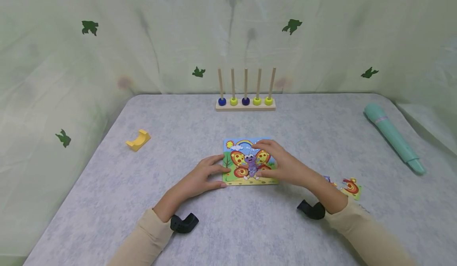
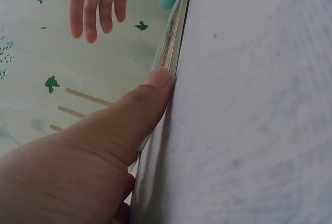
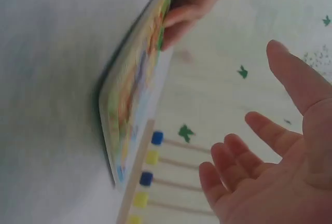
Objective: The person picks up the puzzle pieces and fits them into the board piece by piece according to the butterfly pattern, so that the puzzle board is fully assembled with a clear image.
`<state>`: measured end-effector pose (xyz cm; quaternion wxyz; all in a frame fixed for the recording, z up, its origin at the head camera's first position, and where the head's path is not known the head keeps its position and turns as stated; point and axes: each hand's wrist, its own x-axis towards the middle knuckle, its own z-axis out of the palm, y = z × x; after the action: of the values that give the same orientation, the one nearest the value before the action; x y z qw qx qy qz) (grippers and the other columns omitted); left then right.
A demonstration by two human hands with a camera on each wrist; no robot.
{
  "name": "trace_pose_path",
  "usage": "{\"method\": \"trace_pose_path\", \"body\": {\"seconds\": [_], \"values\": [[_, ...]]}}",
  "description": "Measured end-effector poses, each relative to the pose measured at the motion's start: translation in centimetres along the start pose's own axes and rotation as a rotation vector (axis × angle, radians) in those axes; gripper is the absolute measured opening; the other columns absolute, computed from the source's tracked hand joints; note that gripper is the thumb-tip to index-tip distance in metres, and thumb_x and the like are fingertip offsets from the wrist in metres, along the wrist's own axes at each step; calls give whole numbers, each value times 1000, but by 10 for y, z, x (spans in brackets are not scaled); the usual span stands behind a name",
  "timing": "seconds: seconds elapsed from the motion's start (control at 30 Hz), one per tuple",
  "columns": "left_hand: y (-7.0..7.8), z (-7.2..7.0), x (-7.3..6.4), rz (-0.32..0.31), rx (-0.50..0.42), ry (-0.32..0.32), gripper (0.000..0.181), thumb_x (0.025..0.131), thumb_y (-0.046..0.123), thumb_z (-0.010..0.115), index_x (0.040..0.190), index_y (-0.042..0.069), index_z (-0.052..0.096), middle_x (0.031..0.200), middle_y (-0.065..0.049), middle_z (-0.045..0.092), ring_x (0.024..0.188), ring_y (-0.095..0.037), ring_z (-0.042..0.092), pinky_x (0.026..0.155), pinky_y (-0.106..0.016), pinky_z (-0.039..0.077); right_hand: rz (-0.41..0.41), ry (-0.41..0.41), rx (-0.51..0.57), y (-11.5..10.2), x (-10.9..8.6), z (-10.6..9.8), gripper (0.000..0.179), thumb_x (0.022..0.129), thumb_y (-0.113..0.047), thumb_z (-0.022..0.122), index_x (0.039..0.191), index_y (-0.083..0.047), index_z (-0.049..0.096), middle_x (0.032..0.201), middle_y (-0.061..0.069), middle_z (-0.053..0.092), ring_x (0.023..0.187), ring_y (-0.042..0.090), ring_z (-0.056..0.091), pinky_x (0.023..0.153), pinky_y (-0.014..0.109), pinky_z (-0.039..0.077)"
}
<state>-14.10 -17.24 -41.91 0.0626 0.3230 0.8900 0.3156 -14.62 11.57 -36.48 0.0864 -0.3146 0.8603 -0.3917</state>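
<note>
A butterfly jigsaw puzzle (image 1: 237, 180) lies flat in the middle of the table, its picture facing up. My left hand (image 1: 200, 178) rests at the puzzle's left side, fingers spread along that edge, with the thumb (image 2: 158, 79) against the near edge. Over the right half of the puzzle hovers my right hand (image 1: 285, 163), hiding part of the picture. Its fingers are apart and loosely bent; the right wrist view shows nothing between them and a gap to the puzzle. Loose puzzle pieces (image 1: 351, 187) lie beside my right forearm, partly covered by it.
At the table's back stands a wooden peg rack (image 1: 245, 107) with blue and yellow beads. A yellow curved block (image 1: 139, 140) lies on the left, a teal microphone-shaped object (image 1: 394, 137) on the right. A pale curtain (image 1: 178, 32) hangs behind the table.
</note>
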Motion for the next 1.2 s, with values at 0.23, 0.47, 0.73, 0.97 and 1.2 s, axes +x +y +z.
{"method": "trace_pose_path", "body": {"seconds": [0.23,0.47,0.73,0.97,1.2], "values": [[0,1,0,-9,2,-1,40,80,36,66,117,20,61,142,-9,30,129,-32,22,100,-51,21,12,152,-46,10,-48,-32,73,74,-25,74,136,-18,37,137,3,32,124,25,29,94,52,31],[-2,3,0,-11,7,4,41,80,40,65,117,21,61,142,-8,30,129,-31,22,100,-52,21,59,200,-48,32,-87,-46,75,73,-22,75,137,-12,36,134,7,34,120,28,31,85,55,36],[-1,3,0,-17,16,4,40,81,39,65,117,22,61,142,-7,30,129,-31,22,100,-52,21,154,111,-99,59,-103,-44,75,73,-29,74,133,-4,37,130,12,39,119,33,35,90,51,32],[0,3,-1,-27,13,2,40,80,39,65,116,22,61,142,-8,29,129,-32,22,100,-52,20,171,53,-96,77,-109,-43,72,73,-33,73,130,-1,41,128,14,41,116,31,38,88,3,20],[0,3,-1,-29,21,6,40,80,39,65,117,22,61,142,-7,30,129,-31,22,100,-52,20,118,53,-195,82,-113,-45,61,75,-32,72,123,-2,50,120,12,46,110,26,41,88,12,28]]}}
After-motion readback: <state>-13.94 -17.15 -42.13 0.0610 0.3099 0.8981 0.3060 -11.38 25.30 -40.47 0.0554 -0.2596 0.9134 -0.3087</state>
